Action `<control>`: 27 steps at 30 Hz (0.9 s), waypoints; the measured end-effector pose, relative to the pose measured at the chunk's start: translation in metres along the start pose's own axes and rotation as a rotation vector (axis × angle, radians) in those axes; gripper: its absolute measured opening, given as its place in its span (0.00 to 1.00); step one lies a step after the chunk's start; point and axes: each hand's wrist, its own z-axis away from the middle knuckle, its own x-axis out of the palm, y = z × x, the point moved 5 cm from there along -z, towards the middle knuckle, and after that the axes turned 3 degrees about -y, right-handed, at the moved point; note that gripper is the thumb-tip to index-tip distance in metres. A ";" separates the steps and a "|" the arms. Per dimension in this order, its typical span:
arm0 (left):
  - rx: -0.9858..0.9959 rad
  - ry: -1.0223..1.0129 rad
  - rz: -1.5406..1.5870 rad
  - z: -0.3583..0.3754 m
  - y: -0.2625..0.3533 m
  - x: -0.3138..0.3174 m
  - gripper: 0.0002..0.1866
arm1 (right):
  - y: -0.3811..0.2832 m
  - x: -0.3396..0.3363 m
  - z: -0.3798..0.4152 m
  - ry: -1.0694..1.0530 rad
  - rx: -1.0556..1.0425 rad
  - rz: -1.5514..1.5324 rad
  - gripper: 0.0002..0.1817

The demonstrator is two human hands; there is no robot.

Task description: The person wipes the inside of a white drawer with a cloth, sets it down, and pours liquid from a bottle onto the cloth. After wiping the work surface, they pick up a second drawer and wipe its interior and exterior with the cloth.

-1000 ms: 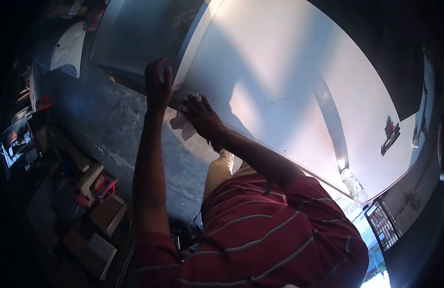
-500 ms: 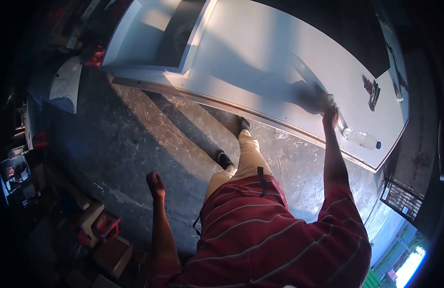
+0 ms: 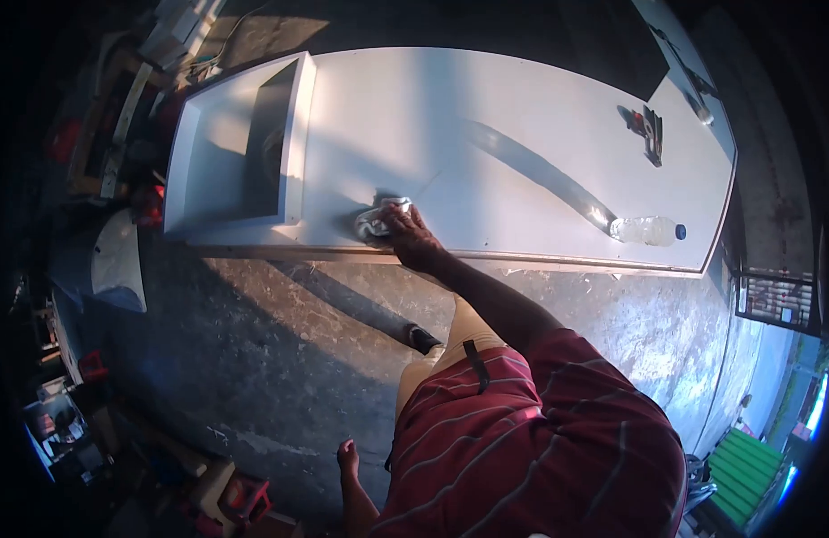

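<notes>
My right hand [image 3: 412, 237] presses a crumpled white cloth [image 3: 377, 221] onto the white panel [image 3: 522, 134], close to its near edge and just right of the open box section [image 3: 294, 143]. My left hand [image 3: 347, 455] hangs low beside my body, over the floor, its fingers curled and too small to make out in detail. Toward the right end of the panel lies a clear bottle with a blue cap [image 3: 646, 230]. Farther back, a dark and red tool [image 3: 649, 134] rests on the same surface.
Red stools [image 3: 244, 500] and boxes crowd the lower left. A pale curved piece [image 3: 118, 262] stands left of the panel. At the right are a rack [image 3: 777, 300] and a green ribbed object [image 3: 744, 473]. Concrete floor [image 3: 253, 377] runs along the panel's near side.
My right hand has swept left along the panel, from near the bottle to near the box section. My left hand has dropped lower, and the view has shifted.
</notes>
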 end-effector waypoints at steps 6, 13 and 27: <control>-0.127 0.018 0.321 -0.032 0.077 -0.006 0.14 | 0.117 -0.074 0.086 0.149 0.391 -0.043 0.17; -0.265 -0.188 0.229 -0.042 0.130 0.006 0.12 | 0.395 -0.181 0.080 0.375 0.527 0.223 0.21; -0.342 -0.177 0.210 -0.019 0.200 -0.020 0.17 | 0.337 -0.216 -0.035 0.601 0.289 -0.070 0.17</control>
